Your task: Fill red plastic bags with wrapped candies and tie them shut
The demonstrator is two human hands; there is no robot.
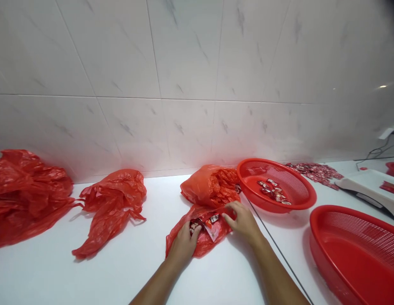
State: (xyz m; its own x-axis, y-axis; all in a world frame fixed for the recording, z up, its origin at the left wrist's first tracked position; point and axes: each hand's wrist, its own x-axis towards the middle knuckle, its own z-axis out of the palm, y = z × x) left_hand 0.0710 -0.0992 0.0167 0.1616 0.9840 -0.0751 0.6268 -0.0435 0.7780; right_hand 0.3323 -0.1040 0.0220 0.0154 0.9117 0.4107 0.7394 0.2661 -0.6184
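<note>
A red plastic bag (199, 237) lies flat on the white counter (136, 271) in front of me, its mouth open on a few small wrapped sweets (211, 220). My left hand (184, 243) rests on the bag's left side, fingers curled onto a sweet at the opening. My right hand (243, 220) pinches the bag's upper right edge. Just behind them sits a fuller, bunched red bag (211, 184).
A round red basket (298, 199) holding several wrapped sweets stands to the right, a larger red basket (359, 250) nearer me. Loose sweets (314, 171) lie by the wall, next to a white scale (368, 186). Two crumpled red bags (110, 203), (25, 195) lie at the left.
</note>
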